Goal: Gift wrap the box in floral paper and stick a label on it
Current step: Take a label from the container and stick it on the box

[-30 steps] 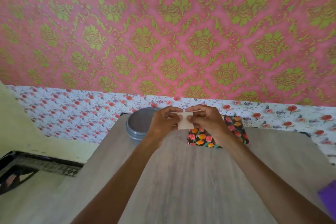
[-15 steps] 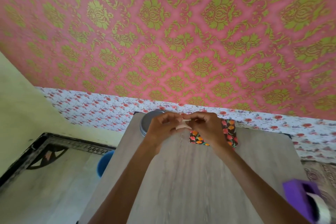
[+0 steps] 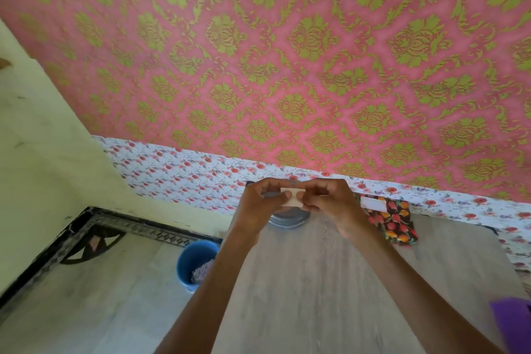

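Head view: the left hand point(image 3: 258, 207) and right hand point(image 3: 333, 205) each pinch one end of a small white label point(image 3: 292, 199), held level above a grey round tin point(image 3: 288, 218) on the wooden table point(image 3: 301, 282). The wrapped box point(image 3: 395, 225) lies flat to the right of the label, partly hidden behind the right wrist. The right hand is nearer, so the label likely has to travel rightward and down.

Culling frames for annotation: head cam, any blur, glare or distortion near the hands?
Head view: soft all over, mild motion blur, so the label pinched by left hand and right hand has fuzzy edges. Head view: light flat, no glare or hard shadows on the table. Head view: wide-angle bend and tilt along the wall; purple object at lower right smeared, cut by the frame edge.
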A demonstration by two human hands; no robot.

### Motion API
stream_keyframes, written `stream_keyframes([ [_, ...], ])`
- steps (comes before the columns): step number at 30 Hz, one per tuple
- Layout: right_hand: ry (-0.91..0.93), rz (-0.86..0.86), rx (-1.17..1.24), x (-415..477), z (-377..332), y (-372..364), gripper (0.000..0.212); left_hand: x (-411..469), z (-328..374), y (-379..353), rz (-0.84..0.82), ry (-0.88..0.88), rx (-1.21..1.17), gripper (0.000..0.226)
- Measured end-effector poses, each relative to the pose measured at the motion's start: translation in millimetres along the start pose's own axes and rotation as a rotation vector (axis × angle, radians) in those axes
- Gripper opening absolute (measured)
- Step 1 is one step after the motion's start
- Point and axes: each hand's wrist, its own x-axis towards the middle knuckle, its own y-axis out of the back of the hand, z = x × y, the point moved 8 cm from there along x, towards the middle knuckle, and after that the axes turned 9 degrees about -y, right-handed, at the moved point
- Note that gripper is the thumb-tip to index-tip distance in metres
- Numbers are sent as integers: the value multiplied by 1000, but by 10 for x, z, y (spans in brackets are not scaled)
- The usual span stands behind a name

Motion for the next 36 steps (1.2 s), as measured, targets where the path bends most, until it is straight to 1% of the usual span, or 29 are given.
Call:
stream_keyframes([
  [2, 101, 90, -153, -34, -99, -301, 36, -36, -41, 336, 17, 82, -96, 13],
  [4, 166, 160, -245, -91, -172, -743, 38, -60, -38, 768, 16, 161, -181, 12],
  [5, 182, 166, -237, -110, -174, -1091, 36, -69, -28, 1097, 15, 191, -202, 12],
  [8, 141, 136, -193, -199, -115, -1700, 32, -126, 49, 1664, 17, 187, -195, 13],
  [10, 65, 116, -60, -198, -11, -2054, 31, -153, 67, 2034, -25, 176, -143, 15],
  [12, -15, 90, 161, -216, 75, -2312, 19, -162, 78, 2283, -61, 153, -108, 20],
  [13, -39, 98, 240, -212, 105, -2413, 15, -170, 94, 2378, -76, 144, -89, 21],
  [14, -45, 122, 269, -203, 116, -2499, 12, -178, 113, 2465, -81, 131, -66, 22],
  [16, -34, 158, 273, -148, 135, -2682, 14, -188, 120, 2655, -82, 106, -34, 21],
  [19, -70, 139, 286, 18, 175, -2932, 27, -128, 47, 2930, -54, 100, -6, 19],
  [20, -74, 123, 269, 74, 190, -2991, 29, -103, 22, 3008, -48, 97, 2, 18],
  [23, -90, 106, 175, 316, 262, -3144, 23, 32, -123, 3259, -14, 117, 53, 18],
  [26, -73, 114, -8, 648, 388, -3317, 15, 172, -494, 3575, 76, 197, 92, 21],
  [28, -83, 110, -125, 934, 590, -3476, 15, 305, -803, 3768, 124, 220, 152, 25],
  [31, -137, 149, -156, 1374, 999, -3666, 18, 527, -1299, 4032, 177, 242, 186, 29],
  [32, -156, 174, -169, 1544, 1154, -3731, 18, 624, -1523, 4139, 200, 262, 181, 27],
  [33, -184, 180, -189, 1817, 1479, -3835, 18, 749, -1897, 4303, 221, 295, 187, 22],
  [34, -211, 196, -207, 1928, 1622, -3880, 21, 807, -2063, 4397, 228, 306, 192, 18],
  [36, -292, 229, -259, 2353, 2254, -4004, 28, 968, -2760, 4685, 237, 373, 189, 21],
])
